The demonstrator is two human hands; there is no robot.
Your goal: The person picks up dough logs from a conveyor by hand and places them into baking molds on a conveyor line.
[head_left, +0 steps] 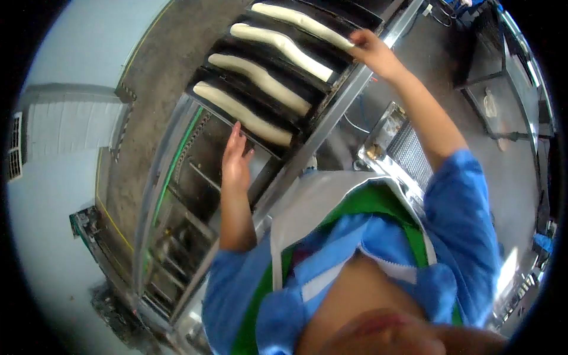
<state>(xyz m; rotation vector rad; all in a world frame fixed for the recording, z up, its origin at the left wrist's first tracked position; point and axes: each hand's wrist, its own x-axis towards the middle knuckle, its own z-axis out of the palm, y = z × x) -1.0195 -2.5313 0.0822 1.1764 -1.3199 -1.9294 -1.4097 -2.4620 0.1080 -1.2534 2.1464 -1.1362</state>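
Several long pale dough strips lie in dark loaf pans set side by side on a metal conveyor frame. My right hand has its fingers closed on the near end of the farthest dough strip, at the pan's end. A second dough strip, a third dough strip and the nearest dough strip lie lengthwise in their troughs. Beside the outer edge of the nearest pan is my left hand. Its fingers are stretched and apart, holding nothing; whether the fingertips touch the pan is unclear.
A metal rail runs along the pans' near end. The conveyor's open frame with a green strip continues at left. A perforated metal tray sits under my right arm. A metal table stands at right.
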